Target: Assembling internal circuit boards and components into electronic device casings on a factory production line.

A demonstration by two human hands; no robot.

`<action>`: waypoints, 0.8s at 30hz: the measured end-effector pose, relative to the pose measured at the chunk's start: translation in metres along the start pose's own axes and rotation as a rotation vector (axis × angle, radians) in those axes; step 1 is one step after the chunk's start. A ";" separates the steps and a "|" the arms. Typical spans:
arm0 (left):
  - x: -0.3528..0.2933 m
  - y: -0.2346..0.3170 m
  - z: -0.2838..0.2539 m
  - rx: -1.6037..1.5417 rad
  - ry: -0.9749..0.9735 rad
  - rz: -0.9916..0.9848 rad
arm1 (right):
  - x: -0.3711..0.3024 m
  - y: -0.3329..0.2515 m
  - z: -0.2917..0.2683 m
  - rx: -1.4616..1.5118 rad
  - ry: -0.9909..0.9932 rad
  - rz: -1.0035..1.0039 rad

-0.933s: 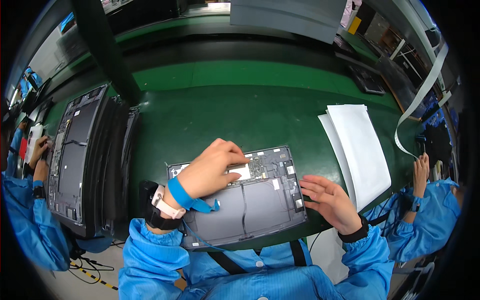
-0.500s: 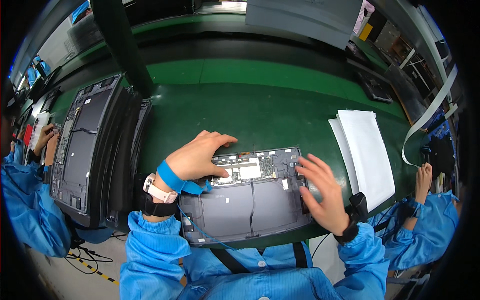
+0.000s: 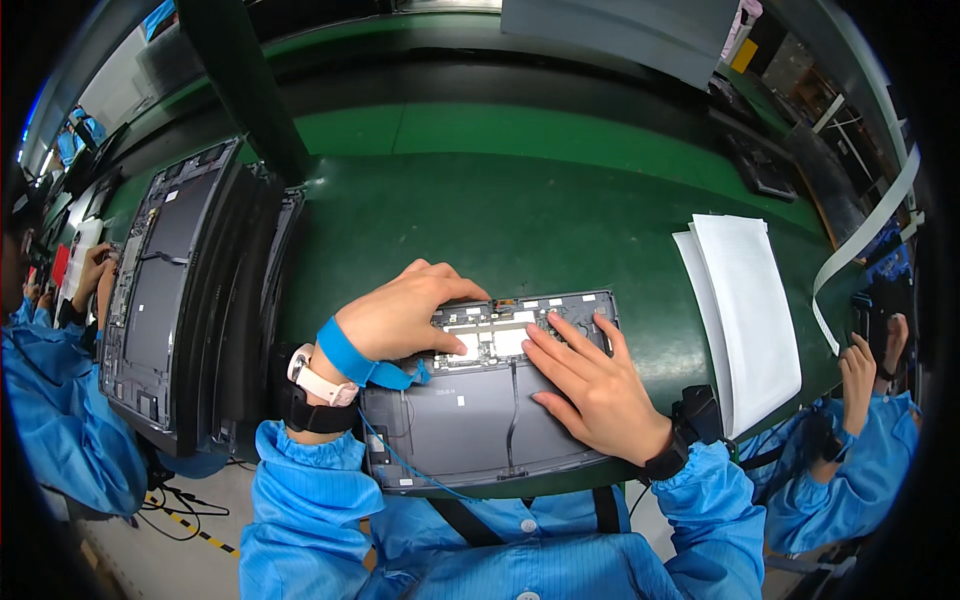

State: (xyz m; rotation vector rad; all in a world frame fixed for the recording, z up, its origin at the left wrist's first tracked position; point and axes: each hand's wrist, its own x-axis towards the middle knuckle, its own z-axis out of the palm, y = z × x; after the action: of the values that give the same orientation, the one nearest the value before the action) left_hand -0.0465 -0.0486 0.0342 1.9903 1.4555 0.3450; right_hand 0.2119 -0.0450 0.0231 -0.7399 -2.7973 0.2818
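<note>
An opened tablet-like device [image 3: 455, 425] lies at the near edge of the green bench, its dark grey inside facing up. A circuit board [image 3: 480, 350] with silvery shields runs along its far part, and a black flat cable crosses the panel below. At the board's left end, my left hand [image 3: 400, 310] arches over, thumb on the board and fingers apart, reaching the far edge. It wears a blue wrist strap [image 3: 345, 355] with a cord. Over the right half of the device, my right hand [image 3: 600, 395] lies flat with its fingers spread, hiding part of the board.
Similar opened devices [image 3: 175, 270] stand stacked on edge at the left. White sheets or sleeves [image 3: 745, 320] lie at the right. A green post [image 3: 245, 90] rises at the back left. People in blue work at both sides, a hand [image 3: 857, 380] near a pale strip [image 3: 870, 235] on the right.
My right hand has come left and down from above the device's right edge onto the board. My left hand stays at the board's left end. The view has shifted slightly.
</note>
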 end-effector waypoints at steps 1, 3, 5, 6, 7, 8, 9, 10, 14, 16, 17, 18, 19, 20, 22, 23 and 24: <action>0.000 0.000 0.000 -0.004 0.002 0.006 | 0.000 0.000 0.000 0.002 -0.001 0.001; 0.001 0.001 -0.001 -0.005 -0.013 -0.001 | 0.000 0.002 0.002 0.006 0.007 -0.007; 0.002 -0.001 -0.001 -0.004 -0.027 -0.005 | 0.000 0.004 0.004 0.011 0.018 -0.015; 0.002 -0.004 0.002 -0.012 -0.015 0.023 | 0.000 0.004 0.004 0.013 0.030 -0.025; 0.002 -0.006 0.002 -0.021 -0.003 0.052 | 0.000 0.003 0.002 0.013 0.031 -0.024; 0.002 -0.007 0.002 -0.020 -0.004 0.055 | -0.001 0.004 0.000 0.070 0.046 0.004; 0.003 -0.008 0.001 -0.067 0.001 0.071 | -0.003 0.004 -0.001 0.126 0.061 0.033; 0.003 -0.008 0.000 -0.114 0.006 0.087 | -0.007 0.006 -0.003 0.124 0.062 0.035; -0.003 -0.009 -0.012 -0.158 -0.014 -0.066 | -0.027 0.018 -0.016 0.341 0.316 0.283; -0.002 -0.009 -0.014 -0.184 -0.004 -0.121 | -0.037 0.025 -0.022 0.388 0.327 0.383; -0.002 -0.011 -0.015 -0.186 -0.003 -0.119 | -0.040 0.026 -0.024 0.380 0.374 0.394; -0.003 -0.016 -0.016 -0.236 0.003 -0.108 | -0.039 0.027 -0.026 0.377 0.373 0.393; -0.004 -0.020 -0.018 -0.285 0.010 -0.098 | -0.035 0.027 -0.028 0.354 0.339 0.331; -0.004 -0.022 -0.018 -0.286 0.015 -0.103 | -0.031 0.028 -0.030 0.335 0.303 0.267; -0.004 -0.028 -0.017 -0.248 0.078 -0.125 | -0.005 0.019 -0.026 0.292 0.304 0.092; -0.006 -0.033 -0.015 -0.295 0.105 -0.093 | 0.013 0.015 -0.023 0.278 0.279 -0.027; -0.004 -0.033 -0.014 -0.292 0.106 -0.091 | 0.028 0.014 -0.018 0.259 0.257 -0.137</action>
State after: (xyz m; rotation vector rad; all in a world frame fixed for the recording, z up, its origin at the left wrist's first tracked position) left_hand -0.0808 -0.0411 0.0246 1.6902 1.4625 0.5952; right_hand 0.1993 -0.0166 0.0419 -0.4837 -2.4920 0.4761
